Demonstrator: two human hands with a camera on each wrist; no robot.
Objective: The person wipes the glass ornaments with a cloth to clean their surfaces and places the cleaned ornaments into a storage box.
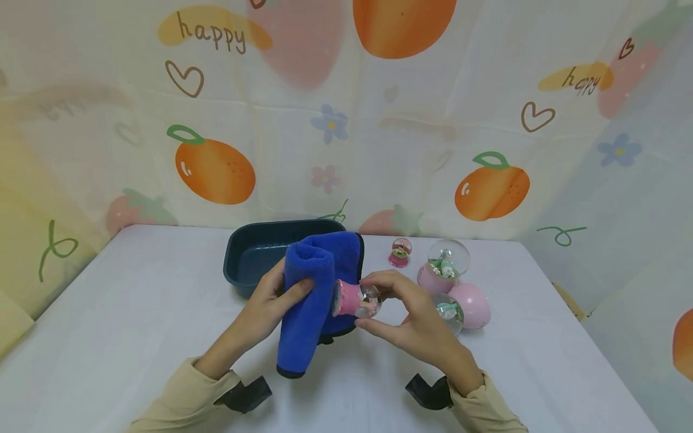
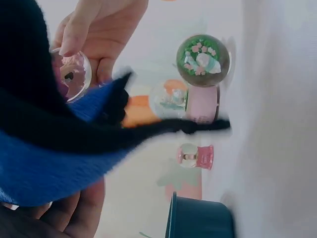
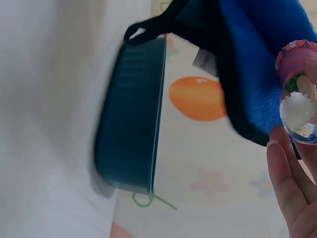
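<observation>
My left hand [image 1: 271, 297] grips a folded blue plush cloth [image 1: 308, 300] with black edging, its thumb pressed on the near side. Between thumb and fingers, my right hand [image 1: 414, 319] pinches the glass ball of a small pink snow globe [image 1: 354, 299], which lies tipped sideways against the cloth. In the right wrist view, the snow globe [image 3: 297, 106] shows white bits in its clear ball. The cloth [image 2: 54, 168] hides most of my left hand in the left wrist view, where the right fingers hold the globe's ball from above.
A dark teal basin [image 1: 254, 255] stands behind the cloth to the left. To the right are a tiny pink snow globe [image 1: 400, 252], a larger upright snow globe [image 1: 446, 264], and another lying on its side with a round pink base [image 1: 471, 307]. A patterned curtain [image 1: 379, 120] hangs behind.
</observation>
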